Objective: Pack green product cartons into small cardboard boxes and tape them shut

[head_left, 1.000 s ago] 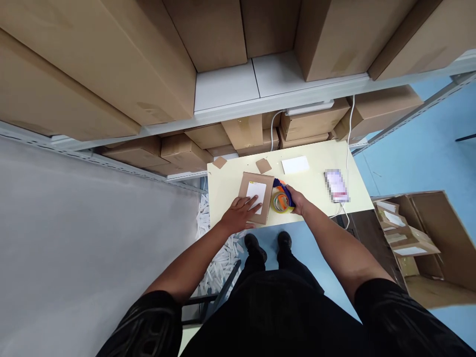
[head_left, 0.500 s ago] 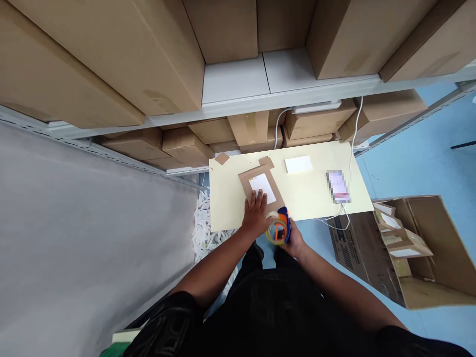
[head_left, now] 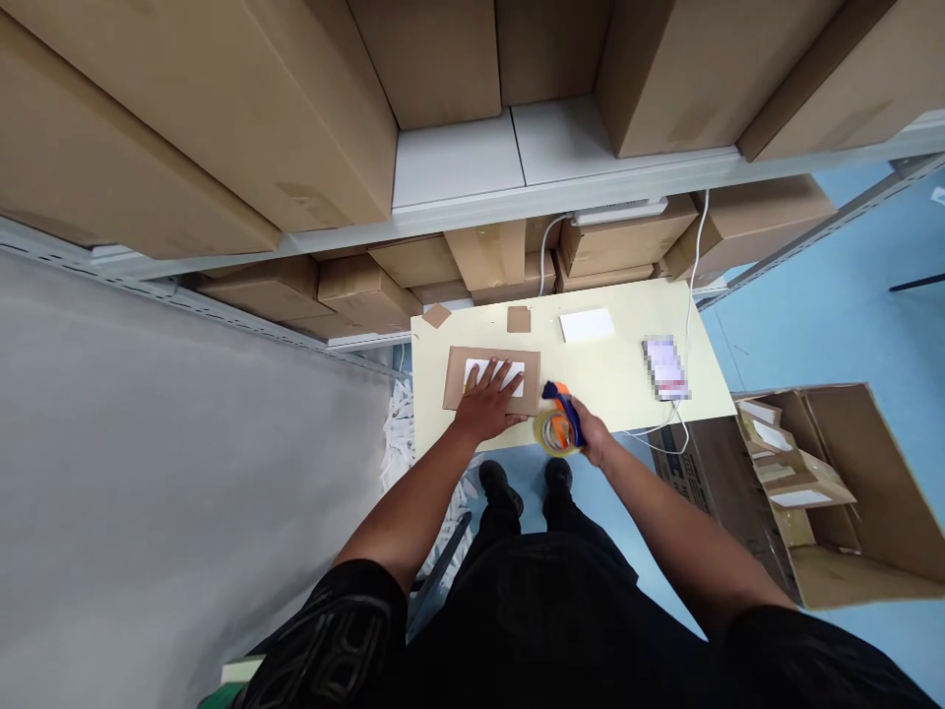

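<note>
A flat brown cardboard box [head_left: 455, 381] with a white label lies on the pale table [head_left: 435, 430] near its front edge. My left hand [head_left: 487, 402] rests on its top, fingers spread across the label. Just right of the box, my right hand [head_left: 593, 433] grips a blue and orange tape dispenser [head_left: 567, 404]. The roll of clear tape [head_left: 544, 433] in it hangs by the table's front edge, apart from the box.
Behind the box lie a white box [head_left: 587, 325] and cardboard scraps [head_left: 519, 319]. A phone [head_left: 665, 367] and white cable are at the right. Large cartons fill the shelf [head_left: 458, 167] above. An open carton [head_left: 871, 473] holds several parcels at right; shredded paper [head_left: 399, 433] lies left.
The box has turned from slanted to nearly square with the table edge and shifted left, my left hand on it. My right hand with the tape dispenser has separated from the box.
</note>
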A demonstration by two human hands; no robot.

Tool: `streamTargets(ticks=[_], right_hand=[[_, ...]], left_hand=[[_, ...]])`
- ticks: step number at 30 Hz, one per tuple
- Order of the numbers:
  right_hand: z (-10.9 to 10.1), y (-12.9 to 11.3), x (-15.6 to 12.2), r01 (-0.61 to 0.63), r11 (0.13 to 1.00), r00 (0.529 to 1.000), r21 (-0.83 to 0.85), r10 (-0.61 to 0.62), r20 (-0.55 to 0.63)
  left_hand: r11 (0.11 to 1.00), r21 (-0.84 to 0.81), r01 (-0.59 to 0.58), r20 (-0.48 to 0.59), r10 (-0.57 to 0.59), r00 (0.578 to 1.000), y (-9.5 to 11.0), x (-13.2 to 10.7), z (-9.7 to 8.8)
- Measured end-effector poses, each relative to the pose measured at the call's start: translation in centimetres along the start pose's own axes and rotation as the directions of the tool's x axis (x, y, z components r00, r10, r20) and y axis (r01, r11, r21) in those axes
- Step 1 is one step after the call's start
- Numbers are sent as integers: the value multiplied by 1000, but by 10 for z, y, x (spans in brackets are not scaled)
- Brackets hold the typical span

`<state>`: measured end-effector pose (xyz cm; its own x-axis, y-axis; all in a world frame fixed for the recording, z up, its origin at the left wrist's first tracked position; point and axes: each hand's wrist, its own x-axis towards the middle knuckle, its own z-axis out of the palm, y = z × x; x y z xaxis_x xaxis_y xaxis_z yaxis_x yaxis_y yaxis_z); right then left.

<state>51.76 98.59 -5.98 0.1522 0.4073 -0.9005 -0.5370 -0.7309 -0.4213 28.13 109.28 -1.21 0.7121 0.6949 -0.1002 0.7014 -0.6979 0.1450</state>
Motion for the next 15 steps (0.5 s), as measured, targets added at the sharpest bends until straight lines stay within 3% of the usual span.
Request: streamTargets(ticks=[3, 6, 9, 13, 15], right_hand=[[-39, 45, -28, -103, 990, 994, -99, 107, 37], [-60, 58, -43, -179, 960, 964, -214, 214, 158], [-33, 34, -33, -186, 910, 942, -370, 272, 197], [28, -11, -9, -229, 886, 905, -403, 347, 248], [42, -21, -4, -259, 861, 885, -438, 393, 250]], left_hand=[[999, -37, 39, -5, -39, 999, 4, 1, 3], [997, -72, 33, 0, -33, 999, 4, 2, 3], [996, -86, 21, 6, -21, 1000, 4, 2, 1], [996, -82, 25, -7, -25, 1000, -2, 0, -4], [996, -83, 38, -14, -39, 999, -6, -1, -5]])
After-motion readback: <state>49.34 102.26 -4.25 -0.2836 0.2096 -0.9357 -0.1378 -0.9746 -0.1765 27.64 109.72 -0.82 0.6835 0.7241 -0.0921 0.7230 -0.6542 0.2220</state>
